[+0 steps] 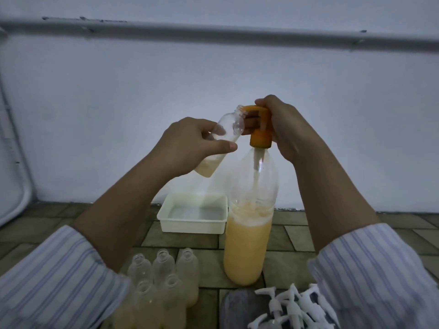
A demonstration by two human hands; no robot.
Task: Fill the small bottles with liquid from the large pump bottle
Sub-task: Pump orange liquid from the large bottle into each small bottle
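At the left my left hand (190, 146) holds one small bottle (219, 141) tilted, fingers and thumb curled round its body, its open mouth touching the spout of the orange pump head (257, 119). A little pale liquid lies in its lower end, so I judge the filling has only started. In the middle the large pump bottle (249, 233) stands upright on the tiled surface (297, 233), about half full of orange liquid, with a white tray (192, 227) behind it. My right hand (282, 129) is clenched round the pump head from above. To do this well I should keep the mouth right under the spout and press slowly, straight down, so the tall bottle does not tip. Low down, filled small bottles (164, 279) stand left of it and white pump caps (297, 305) lie right.
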